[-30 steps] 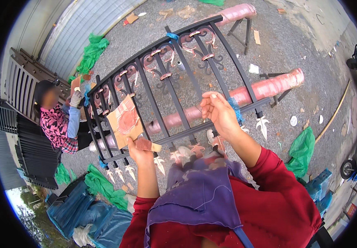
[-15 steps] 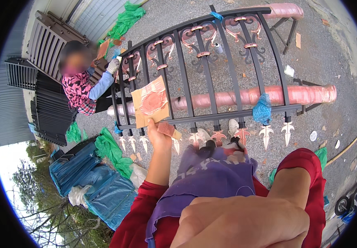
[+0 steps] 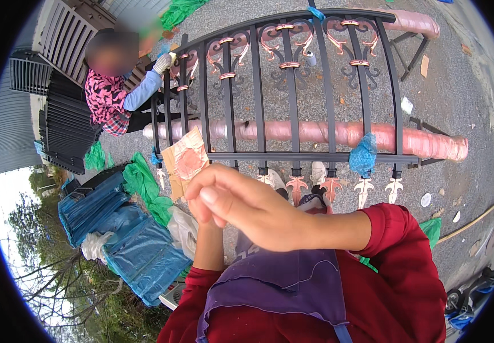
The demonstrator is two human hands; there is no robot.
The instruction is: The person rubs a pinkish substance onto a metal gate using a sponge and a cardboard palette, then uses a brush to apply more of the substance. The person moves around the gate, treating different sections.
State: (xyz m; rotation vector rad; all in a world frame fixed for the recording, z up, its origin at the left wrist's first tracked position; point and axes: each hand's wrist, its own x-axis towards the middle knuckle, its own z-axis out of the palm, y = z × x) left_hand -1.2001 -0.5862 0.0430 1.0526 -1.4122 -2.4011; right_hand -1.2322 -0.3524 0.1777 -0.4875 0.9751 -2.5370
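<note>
A black iron gate [image 3: 293, 155] with copper-painted scrolls and spear tips lies flat on a pink-wrapped beam [image 3: 430, 143]. My right hand [image 3: 241, 206] reaches across from the right with its fingers curled, and nothing shows in it. It covers my left hand, of which only the forearm [image 3: 208, 248] rises from below. A piece of cardboard [image 3: 185, 161] stained with copper paint stands just above the two hands, at the gate's lower rail, held by the hidden left hand. A blue rag [image 3: 363, 155] hangs on that rail to the right.
Another person in a pink patterned top [image 3: 107, 100] crouches at the gate's far left end, a white-gloved hand [image 3: 164, 62] on a bar. Black panels [image 3: 67, 134] are stacked behind them. Blue tarpaulin bundles [image 3: 127, 237] and green bags [image 3: 144, 183] lie on the gravel left of me.
My right hand left the gate, swung close past the camera and now sits over my left hand. The cardboard stayed in my left hand. My view shifted along the gate.
</note>
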